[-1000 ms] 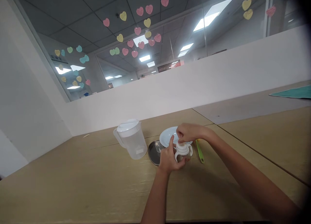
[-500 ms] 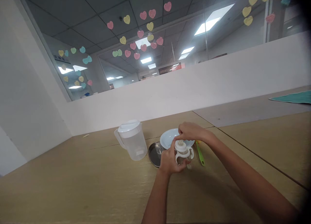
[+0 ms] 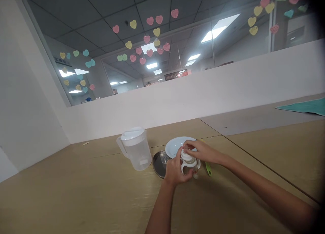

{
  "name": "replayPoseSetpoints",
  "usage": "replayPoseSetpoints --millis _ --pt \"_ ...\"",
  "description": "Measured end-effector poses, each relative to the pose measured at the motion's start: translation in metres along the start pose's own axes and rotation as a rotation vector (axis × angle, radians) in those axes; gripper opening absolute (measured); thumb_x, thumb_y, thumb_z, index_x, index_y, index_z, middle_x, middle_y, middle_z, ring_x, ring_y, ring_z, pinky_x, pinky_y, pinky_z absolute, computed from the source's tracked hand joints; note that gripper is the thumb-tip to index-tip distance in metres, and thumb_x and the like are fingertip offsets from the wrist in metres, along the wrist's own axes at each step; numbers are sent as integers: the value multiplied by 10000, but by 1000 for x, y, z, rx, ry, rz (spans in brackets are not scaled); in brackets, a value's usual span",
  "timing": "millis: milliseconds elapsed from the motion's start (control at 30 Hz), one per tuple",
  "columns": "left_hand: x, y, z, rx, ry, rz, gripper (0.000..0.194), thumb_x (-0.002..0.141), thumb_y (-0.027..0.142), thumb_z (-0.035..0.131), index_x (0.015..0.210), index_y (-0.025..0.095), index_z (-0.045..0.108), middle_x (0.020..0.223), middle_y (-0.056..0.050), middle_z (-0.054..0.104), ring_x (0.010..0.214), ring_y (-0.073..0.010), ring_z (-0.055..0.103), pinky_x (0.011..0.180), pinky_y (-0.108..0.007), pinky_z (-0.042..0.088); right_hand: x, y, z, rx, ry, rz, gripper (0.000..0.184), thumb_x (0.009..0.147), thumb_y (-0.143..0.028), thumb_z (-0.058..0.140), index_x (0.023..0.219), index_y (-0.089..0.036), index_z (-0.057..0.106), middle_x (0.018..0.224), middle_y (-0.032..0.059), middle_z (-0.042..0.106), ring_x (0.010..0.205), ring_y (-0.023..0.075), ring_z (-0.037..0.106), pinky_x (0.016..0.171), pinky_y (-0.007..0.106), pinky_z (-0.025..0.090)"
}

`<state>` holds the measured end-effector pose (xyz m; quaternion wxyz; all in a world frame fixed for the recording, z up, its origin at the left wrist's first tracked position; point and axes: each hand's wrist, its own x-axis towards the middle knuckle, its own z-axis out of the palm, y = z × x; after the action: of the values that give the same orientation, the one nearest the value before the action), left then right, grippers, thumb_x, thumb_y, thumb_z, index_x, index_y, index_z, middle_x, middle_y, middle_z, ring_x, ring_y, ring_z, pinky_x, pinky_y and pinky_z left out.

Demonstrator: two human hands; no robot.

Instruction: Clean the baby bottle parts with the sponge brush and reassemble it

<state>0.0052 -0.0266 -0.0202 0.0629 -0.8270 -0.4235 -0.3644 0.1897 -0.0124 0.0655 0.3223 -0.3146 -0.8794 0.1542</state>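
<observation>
A clear baby bottle [image 3: 188, 164] with a white collar and white side handles stands upright between my hands. My left hand [image 3: 174, 172] is closed round its left side, the thumb low across the front. From the right, my right hand [image 3: 203, 150] grips the bottle's top, with bent fingers and thumb at the teat and collar; the fingers partly hide the teat. Just behind lies a pale blue plate [image 3: 173, 146]. Left of the bottle is a round dark metal dish [image 3: 158, 166] with a clear dome-shaped cap [image 3: 165, 157] in it.
A translucent lidded pitcher [image 3: 138, 154] stands left of the dish, its handle facing left. A green-handled utensil [image 3: 208, 169] lies right of the bottle, partly hidden by my right arm. A teal cloth [image 3: 304, 107] lies far right. A white wall [image 3: 162, 109] rises behind the table.
My right hand has come down from above the bottle's top and now grips the teat and collar from the right. My left hand keeps its hold. The view has shifted slightly.
</observation>
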Motion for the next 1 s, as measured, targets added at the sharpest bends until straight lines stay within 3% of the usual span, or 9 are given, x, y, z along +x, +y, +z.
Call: replayPoseSetpoints --millis 167,267,367,500,633,800,900,1000 --pt "0 -1 1 -32 -2 2 902 678 374 594 1424 181 126 874 -34 676 682 -210 644 634 -344 517 -20 20 29 224 85 1 266 887 -405 448 941 -194 601 920 35 656 866 200 592 774 290 452" --pt "0 -1 2 -39 -11 -2 895 675 355 588 1421 180 125 865 -27 667 699 -209 643 646 -341 518 -30 33 52 309 259 -6 310 887 -419 458 1069 -200 582 1029 63 647 948 220 587 830 318 455" --pt "0 0 4 -54 -27 8 887 659 332 589 1412 186 144 923 -39 657 725 -205 640 655 -330 514 -37 43 70 239 500 -70 294 883 -391 479 1069 -195 592 1034 90 642 971 240 568 871 372 429" --pt "1 4 4 -64 -44 -5 865 662 332 588 1401 190 160 908 -32 653 700 -194 633 643 -318 503 -43 44 75 213 634 -66 227 905 -324 453 977 -212 636 914 67 654 881 223 575 813 372 434" --pt "1 4 4 -66 -54 -44 791 669 331 589 1354 187 221 910 -32 646 649 -172 618 620 -296 481 -46 38 73 185 707 -82 200 900 -281 454 912 -222 644 855 55 626 847 217 570 767 359 443" --pt "2 3 3 -71 -47 -72 546 696 361 573 1171 178 375 798 -11 630 592 -160 599 571 -269 447 -50 32 80 82 714 -213 129 835 -201 522 935 -210 603 1045 91 581 994 235 550 868 396 439" --pt "2 4 2 -91 -56 -81 539 709 354 566 1187 197 376 823 -6 632 581 -145 594 569 -256 446 -51 30 83 23 710 -339 185 802 -137 526 951 -225 594 1035 75 583 994 228 552 963 456 378" --pt "3 4 1 -78 -60 -73 599 692 330 575 1238 203 363 950 -35 640 589 -140 599 610 -272 470 -49 29 80 81 719 -299 205 807 -136 511 972 -232 584 1036 74 582 1000 225 552 926 427 418"
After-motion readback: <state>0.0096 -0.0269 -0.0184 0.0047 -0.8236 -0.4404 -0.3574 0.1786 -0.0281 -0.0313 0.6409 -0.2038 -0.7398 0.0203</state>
